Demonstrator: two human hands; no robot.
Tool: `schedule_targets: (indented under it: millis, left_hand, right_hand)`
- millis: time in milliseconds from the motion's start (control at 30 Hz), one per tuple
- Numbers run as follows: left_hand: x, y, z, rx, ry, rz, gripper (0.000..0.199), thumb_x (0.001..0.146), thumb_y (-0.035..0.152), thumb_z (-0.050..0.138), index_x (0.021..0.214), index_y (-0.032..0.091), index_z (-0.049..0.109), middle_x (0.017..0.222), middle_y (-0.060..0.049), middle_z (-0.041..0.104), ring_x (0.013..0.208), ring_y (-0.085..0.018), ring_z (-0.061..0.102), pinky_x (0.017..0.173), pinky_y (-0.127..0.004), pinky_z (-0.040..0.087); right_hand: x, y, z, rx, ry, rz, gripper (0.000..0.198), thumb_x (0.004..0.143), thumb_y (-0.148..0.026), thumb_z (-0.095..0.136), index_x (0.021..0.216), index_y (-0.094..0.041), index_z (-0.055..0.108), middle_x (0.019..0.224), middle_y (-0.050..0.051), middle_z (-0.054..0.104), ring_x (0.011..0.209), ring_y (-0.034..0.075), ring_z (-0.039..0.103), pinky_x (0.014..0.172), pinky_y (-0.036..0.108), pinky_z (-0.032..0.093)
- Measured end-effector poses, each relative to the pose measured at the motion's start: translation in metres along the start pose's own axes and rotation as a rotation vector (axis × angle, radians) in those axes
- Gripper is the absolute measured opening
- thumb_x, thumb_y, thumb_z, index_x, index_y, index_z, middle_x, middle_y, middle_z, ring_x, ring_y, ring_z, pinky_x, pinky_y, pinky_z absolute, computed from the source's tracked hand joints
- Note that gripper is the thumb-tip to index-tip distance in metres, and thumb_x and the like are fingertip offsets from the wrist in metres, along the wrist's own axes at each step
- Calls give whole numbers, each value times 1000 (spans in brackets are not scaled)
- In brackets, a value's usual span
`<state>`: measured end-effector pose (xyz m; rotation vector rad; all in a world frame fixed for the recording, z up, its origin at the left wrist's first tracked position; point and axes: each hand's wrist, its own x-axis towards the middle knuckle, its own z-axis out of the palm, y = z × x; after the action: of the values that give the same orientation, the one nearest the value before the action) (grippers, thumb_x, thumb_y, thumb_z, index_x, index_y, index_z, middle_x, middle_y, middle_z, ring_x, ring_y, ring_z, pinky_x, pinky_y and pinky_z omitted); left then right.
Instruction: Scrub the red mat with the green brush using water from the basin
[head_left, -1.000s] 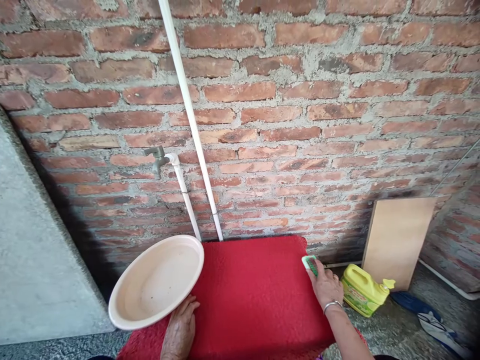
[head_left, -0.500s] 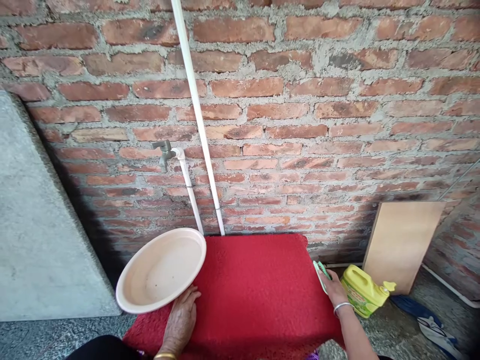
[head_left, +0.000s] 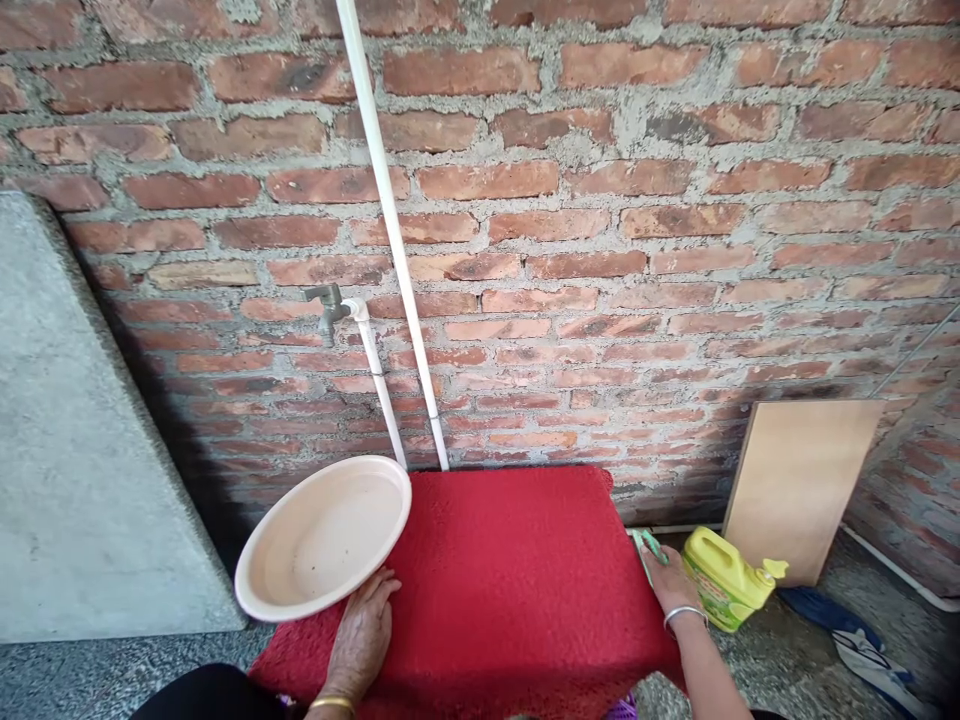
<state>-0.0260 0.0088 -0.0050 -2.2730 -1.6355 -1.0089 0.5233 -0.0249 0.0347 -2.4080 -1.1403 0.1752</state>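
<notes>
Since a second ago, the right hand (head_left: 673,588) has shifted outward with the green brush (head_left: 646,548), now tilted at the red-draped bench's (head_left: 517,590) right edge. That grip curls around the brush; the left hand (head_left: 363,632) lies slack by the basin (head_left: 330,540), fingers slightly spread, holding nothing visible. Slackened fingers could drop the brush; a left-hand nudge could topple the basin, which seems to overhang the bench.
</notes>
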Motion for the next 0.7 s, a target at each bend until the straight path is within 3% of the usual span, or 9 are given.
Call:
schedule_targets:
  millis: [100,267,333,400,567,633,700]
  left_hand:
    - [0,0,0,-2,0,5,39,79,11,40,95,21,75,109,-7,75,105,-24,70,94,-42,59]
    - [0,0,-2,3,-8,17,39,81,11,40,96,21,74,110,-7,75,106,-23,70,95,-42,59]
    - [0,1,-3,8,-9,20,39,81,12,40,97,21,74,110,-7,74,106,-23,70,95,-41,59]
    - [0,1,-3,8,-11,23,39,81,12,40,97,21,74,110,-7,75,107,-23,69,95,-41,58]
    - [2,6,-4,-24,-32,-20,39,78,9,41,96,21,74,111,-7,74,108,-23,69,97,-41,57]
    - [3,10,-6,-36,-39,-47,39,78,8,42,96,21,74,113,-7,74,109,-22,69,98,-40,57]
    - [5,15,-9,-50,-50,-68,39,78,7,42,96,21,74,113,-7,74,109,-23,69,98,-40,57]
  right_hand:
    - [-14,-13,-3,-68,47,35,63,95,-55,29,138,-16,53,96,17,72,82,29,69,77,44,52]
    - [-59,-54,5,-289,159,-307,55,99,-50,32,140,-20,55,102,16,69,92,28,66,82,40,48]
    - [-70,-62,7,-390,177,-372,51,99,-48,36,139,-23,57,101,15,68,94,28,65,82,40,47]
    - [-71,-59,5,-439,178,-339,50,99,-47,38,139,-23,57,101,15,67,95,29,65,81,41,46]
    - [-52,-36,-15,-420,181,-40,57,100,-50,34,141,-17,54,98,17,67,87,30,66,77,43,47]
    - [-49,-36,-19,-403,213,-33,60,100,-51,30,142,-15,52,99,19,67,86,30,66,77,43,47]
    - [-53,-45,-17,-379,232,-149,62,100,-51,27,142,-14,52,101,19,66,86,30,65,78,43,47]
